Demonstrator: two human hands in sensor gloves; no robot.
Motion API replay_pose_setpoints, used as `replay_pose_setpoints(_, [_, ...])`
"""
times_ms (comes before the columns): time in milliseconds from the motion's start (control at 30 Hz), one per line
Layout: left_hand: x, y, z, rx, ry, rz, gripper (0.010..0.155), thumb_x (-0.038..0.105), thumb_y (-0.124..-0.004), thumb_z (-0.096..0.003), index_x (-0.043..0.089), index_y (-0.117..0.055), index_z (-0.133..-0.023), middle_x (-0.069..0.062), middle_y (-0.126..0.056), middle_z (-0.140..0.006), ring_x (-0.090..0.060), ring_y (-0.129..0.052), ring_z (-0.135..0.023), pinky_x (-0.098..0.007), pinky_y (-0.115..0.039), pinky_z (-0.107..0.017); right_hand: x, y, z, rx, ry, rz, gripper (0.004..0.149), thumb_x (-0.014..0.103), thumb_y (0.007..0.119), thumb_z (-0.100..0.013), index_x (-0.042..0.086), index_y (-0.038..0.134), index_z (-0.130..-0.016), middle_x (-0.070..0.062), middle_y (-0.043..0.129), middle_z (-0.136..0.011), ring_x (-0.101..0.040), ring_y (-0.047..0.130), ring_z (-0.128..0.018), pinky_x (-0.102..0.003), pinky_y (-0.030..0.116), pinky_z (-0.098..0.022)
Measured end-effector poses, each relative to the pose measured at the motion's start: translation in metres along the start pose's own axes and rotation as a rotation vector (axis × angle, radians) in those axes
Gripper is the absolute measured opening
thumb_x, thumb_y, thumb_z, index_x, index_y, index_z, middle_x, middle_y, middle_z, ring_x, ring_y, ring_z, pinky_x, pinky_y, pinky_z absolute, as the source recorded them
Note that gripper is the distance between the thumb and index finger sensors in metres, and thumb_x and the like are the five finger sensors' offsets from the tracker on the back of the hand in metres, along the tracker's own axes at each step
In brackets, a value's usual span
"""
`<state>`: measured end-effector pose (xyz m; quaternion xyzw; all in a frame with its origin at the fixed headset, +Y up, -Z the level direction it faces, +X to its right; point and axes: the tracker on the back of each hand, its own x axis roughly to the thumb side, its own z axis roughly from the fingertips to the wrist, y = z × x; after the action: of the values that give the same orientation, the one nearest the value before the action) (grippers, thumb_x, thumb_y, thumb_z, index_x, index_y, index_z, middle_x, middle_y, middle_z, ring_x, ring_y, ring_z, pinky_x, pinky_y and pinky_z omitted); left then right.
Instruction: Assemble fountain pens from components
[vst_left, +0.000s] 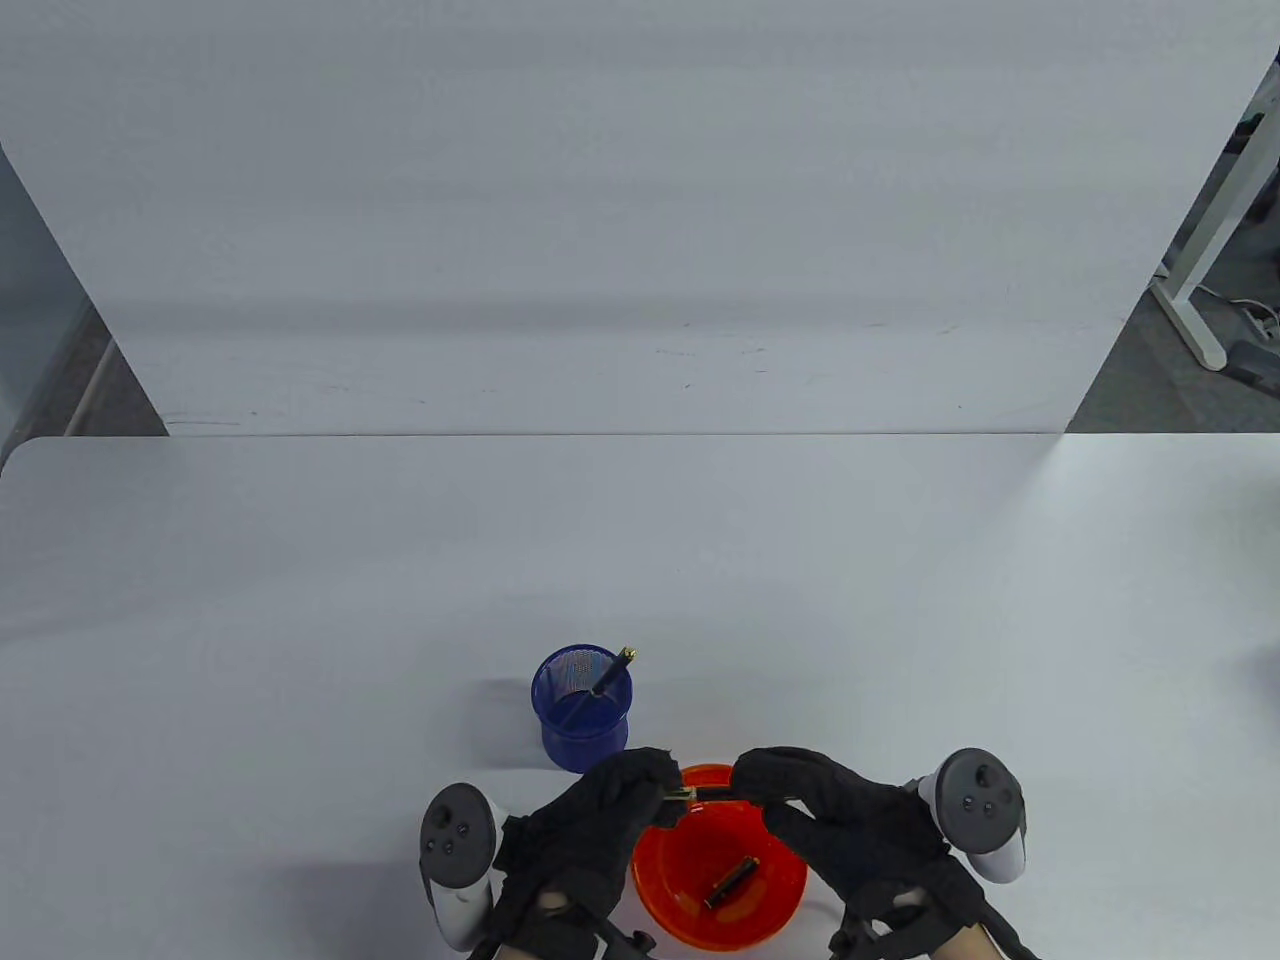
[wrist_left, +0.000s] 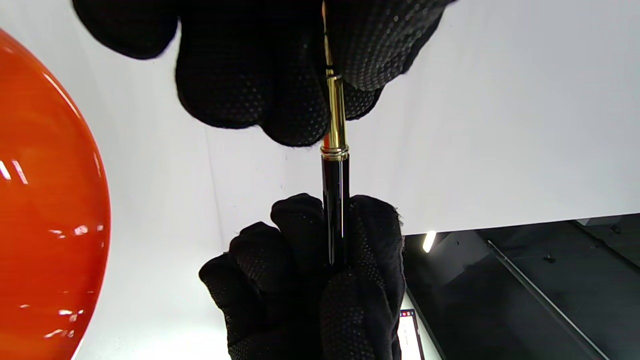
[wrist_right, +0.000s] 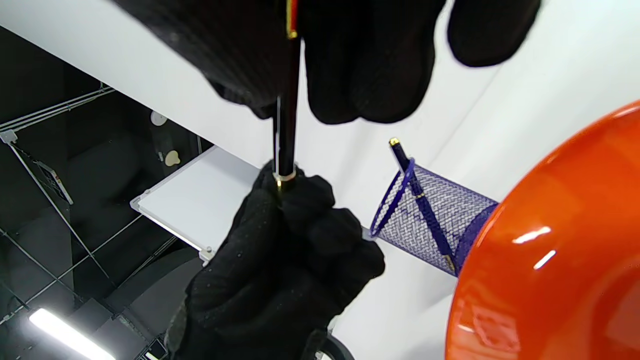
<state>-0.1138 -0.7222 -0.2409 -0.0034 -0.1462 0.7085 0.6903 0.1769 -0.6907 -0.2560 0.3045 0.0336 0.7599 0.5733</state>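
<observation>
Over the orange bowl (vst_left: 668, 872) both gloved hands hold one pen level between them. My left hand (vst_left: 652, 792) pinches its gold front section (wrist_left: 334, 112). My right hand (vst_left: 752, 782) grips the black barrel (wrist_left: 336, 200), which meets the gold part at a gold ring. The barrel (wrist_right: 287, 125) also shows in the right wrist view, running from my right fingers down into the left hand (wrist_right: 285, 250). A short black and gold pen part (vst_left: 733, 880) lies inside the bowl.
A blue mesh cup (vst_left: 583, 705) stands just behind the bowl on the left, with one dark pen (vst_left: 612, 675) leaning in it. The white table (vst_left: 300, 650) stretches wide on all sides, and a white board stands behind it.
</observation>
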Motion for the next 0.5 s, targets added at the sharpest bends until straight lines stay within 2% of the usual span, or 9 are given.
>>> replay_pose_setpoints(100, [0.0003,0.0001,0.0002,0.0,-0.001,-0.005,0.039,0.02,-0.076,-0.0588,0.01,-0.081,-0.096,-0.023,-0.093,-0.084,-0.047,-0.092,-0.069,-0.072,-0.064,-0.06,0.0,-0.0001,-0.0002,-0.008,-0.003,-0.008,0.041,0.023,0.082,-0.055,0.019,0.081,-0.096,-0.02,0.086,-0.098,-0.046,0.086,-0.077,-0.07,0.06,-0.065])
replay_pose_setpoints(333, [0.0005,-0.0009,0.0004,-0.004,0.0,-0.001,0.039,0.02,-0.076,-0.0587,0.01,-0.081,-0.096,-0.023,-0.093,-0.084,-0.047,-0.092,-0.069,-0.072,-0.063,-0.06,-0.0013,-0.0004,0.0,-0.03,0.001,-0.019,0.044,0.029,0.08,-0.056,0.012,0.08,-0.096,-0.018,0.095,-0.088,-0.043,0.091,-0.069,-0.069,0.063,-0.063])
replay_pose_setpoints(500, [0.0005,-0.0006,0.0004,-0.001,0.001,0.0,0.039,0.02,-0.076,-0.0588,0.01,-0.081,-0.096,-0.023,-0.093,-0.084,-0.047,-0.092,-0.07,-0.072,-0.063,-0.06,-0.0014,-0.0001,0.0002,-0.02,0.002,-0.022,0.047,0.03,0.081,-0.056,0.013,0.076,-0.1,-0.022,0.089,-0.094,-0.045,0.088,-0.073,-0.069,0.062,-0.063])
